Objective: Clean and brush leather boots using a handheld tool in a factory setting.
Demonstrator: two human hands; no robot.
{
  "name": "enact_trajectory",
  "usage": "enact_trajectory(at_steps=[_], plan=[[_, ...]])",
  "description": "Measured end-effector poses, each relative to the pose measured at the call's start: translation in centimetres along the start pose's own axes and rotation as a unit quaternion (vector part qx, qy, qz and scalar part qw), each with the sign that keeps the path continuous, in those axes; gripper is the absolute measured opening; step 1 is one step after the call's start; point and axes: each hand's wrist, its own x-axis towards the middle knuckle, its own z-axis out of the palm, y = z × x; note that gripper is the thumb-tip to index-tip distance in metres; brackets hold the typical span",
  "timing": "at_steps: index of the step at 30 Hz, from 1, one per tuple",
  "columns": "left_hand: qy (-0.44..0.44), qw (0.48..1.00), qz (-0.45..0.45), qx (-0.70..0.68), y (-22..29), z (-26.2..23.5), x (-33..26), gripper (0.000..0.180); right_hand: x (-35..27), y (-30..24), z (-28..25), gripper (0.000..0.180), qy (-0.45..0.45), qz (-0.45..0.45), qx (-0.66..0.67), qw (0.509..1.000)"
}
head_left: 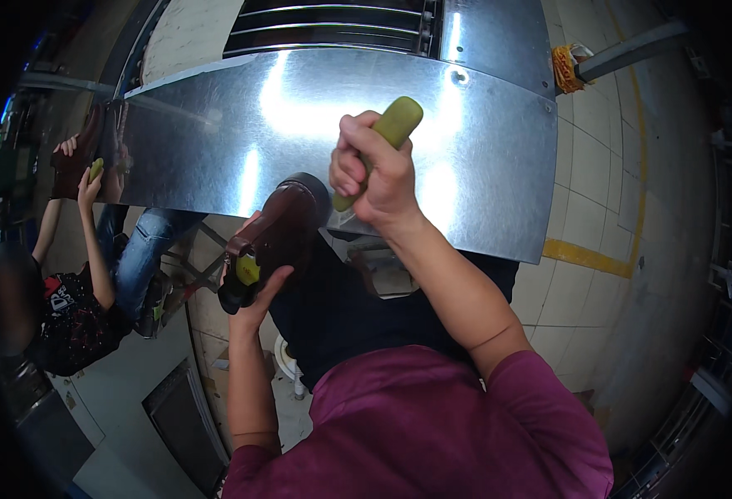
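My left hand [259, 311] is closed around a dark brown leather shoe [276, 223], over my lap by the near edge of the metal table. The shoe's toe points away from me and its opening faces me, with a yellow-green insole showing inside. Raised over the table, my right hand [378, 170] is wrapped round an olive-green oblong bar [400, 121] with rounded ends. The bar is tilted, its upper end sticking out past my thumb and its lower end near the shoe's toe, though I cannot tell whether they touch.
Beyond the shiny metal table [191, 158], a rack of rollers [328, 29] is set into the worktop. At the left a co-worker [71, 308] holds a brown boot [83, 154] and a similar green bar [96, 170]. A grey post [632, 51] stands at the far right.
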Motion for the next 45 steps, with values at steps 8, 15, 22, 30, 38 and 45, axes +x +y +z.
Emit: enact_trajectory(at_steps=[8,15,22,30,38,45], plan=[[-0.029,0.993,0.113,0.018,0.5,-0.1,1.1,0.081,3.4,1.5,1.9,0.025,-0.023,0.008,0.038,0.999],[-0.031,0.986,0.161,0.005,1.1,-0.1,1.9,0.081,2.2,2.9,2.2,0.021,-0.034,0.004,0.066,0.997],[-0.035,0.985,0.168,0.016,2.3,-0.2,2.6,0.066,2.8,3.0,1.3,0.038,-0.025,-0.033,-0.016,0.999],[-0.053,0.962,0.241,0.117,3.5,-0.6,2.7,0.039,2.3,0.2,0.3,0.044,-0.037,-0.028,0.085,0.995],[-0.081,0.937,0.284,0.188,4.6,-0.5,2.7,0.05,3.2,0.1,0.5,0.04,-0.089,0.051,0.049,0.994],[-0.108,0.919,0.296,0.237,5.7,0.0,3.3,0.053,2.0,-0.2,-0.8,0.03,-0.143,-0.027,-0.046,0.988]])
